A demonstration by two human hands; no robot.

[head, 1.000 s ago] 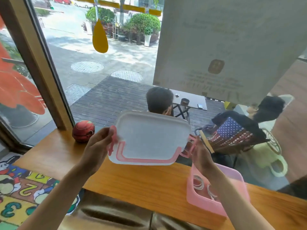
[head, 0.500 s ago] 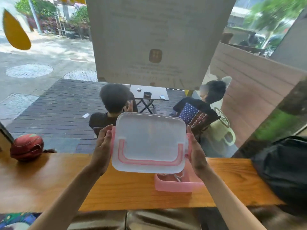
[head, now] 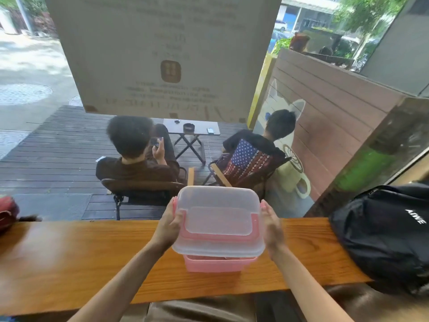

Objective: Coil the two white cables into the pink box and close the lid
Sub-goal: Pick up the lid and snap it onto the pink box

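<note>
While both hands hold it, left hand (head: 167,225) and right hand (head: 271,225) gripping its short edges, the translucent lid (head: 218,219) hovers over the pink box (head: 219,263), lower centre. Advice: level it, align rounded corners, press evenly. Smooth plastic; grained wooden counter (head: 69,256).

Café window seat, wooden counter (head: 69,263), patio table (head: 191,130) outside
</note>
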